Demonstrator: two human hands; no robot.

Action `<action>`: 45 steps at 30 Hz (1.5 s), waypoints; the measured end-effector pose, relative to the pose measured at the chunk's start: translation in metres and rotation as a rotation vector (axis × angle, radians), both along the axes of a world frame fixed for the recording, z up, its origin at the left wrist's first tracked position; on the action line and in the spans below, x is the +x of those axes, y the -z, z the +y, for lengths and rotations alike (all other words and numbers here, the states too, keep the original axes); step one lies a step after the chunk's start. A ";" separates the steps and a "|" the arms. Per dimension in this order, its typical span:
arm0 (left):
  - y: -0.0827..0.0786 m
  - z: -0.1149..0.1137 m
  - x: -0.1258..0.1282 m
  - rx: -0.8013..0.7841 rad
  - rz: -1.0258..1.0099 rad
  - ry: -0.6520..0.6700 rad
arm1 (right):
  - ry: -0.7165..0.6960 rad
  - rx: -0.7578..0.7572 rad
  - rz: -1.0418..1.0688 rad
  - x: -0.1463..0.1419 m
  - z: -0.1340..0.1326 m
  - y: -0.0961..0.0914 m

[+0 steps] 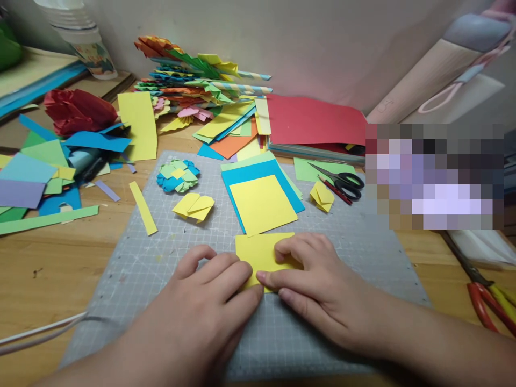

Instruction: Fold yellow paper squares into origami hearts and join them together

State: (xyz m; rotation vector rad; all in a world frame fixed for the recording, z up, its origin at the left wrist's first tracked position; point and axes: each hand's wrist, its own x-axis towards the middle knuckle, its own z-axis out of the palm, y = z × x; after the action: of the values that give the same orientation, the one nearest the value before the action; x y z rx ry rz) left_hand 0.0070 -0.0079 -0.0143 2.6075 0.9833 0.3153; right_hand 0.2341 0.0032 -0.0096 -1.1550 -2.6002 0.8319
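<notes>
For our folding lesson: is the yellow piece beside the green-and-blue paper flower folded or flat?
Folded: the yellow piece shows creases and angled flaps.

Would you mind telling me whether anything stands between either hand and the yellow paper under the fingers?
Nothing visible does: the left hand and right hand both touch the yellow paper on the cutting mat. The stacked sheets lie on its far side.

A plain greyish-white wall [322,48] is seen at the back, kinda pink-tinted around the middle and dimmer toward the left. A light wood table [32,298] is set in front, with its grain pretty clearly shown. Everything's lit fairly softly.
</notes>
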 end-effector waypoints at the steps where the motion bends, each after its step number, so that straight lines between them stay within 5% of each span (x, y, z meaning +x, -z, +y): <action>1: -0.001 0.000 0.001 -0.003 -0.004 0.006 | 0.001 -0.012 0.002 0.000 0.000 0.000; 18: -0.005 -0.016 0.007 0.233 0.072 -0.015 | -0.004 -0.011 0.013 0.002 0.000 0.000; 23: -0.009 -0.017 0.000 0.150 0.084 -0.071 | -0.004 -0.012 -0.011 0.002 0.000 -0.001; 29: -0.009 -0.008 -0.008 0.035 -0.125 -0.139 | -0.009 0.005 -0.028 0.002 -0.001 -0.002; 32: -0.007 -0.004 -0.007 -0.021 -0.141 -0.069 | -0.010 0.023 -0.035 0.002 0.001 -0.001; 41: 0.000 -0.004 -0.005 -0.054 -0.091 -0.044 | -0.147 0.311 0.042 -0.002 -0.012 0.003; 45: -0.001 -0.005 -0.005 -0.058 -0.079 -0.052 | -0.018 0.327 -0.030 -0.008 -0.026 0.001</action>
State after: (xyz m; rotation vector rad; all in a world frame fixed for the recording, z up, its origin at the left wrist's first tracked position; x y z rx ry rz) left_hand 0.0021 -0.0128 -0.0134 2.5011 1.0189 0.3940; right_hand 0.2258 -0.0227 -0.0102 -1.0572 -2.6429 0.3727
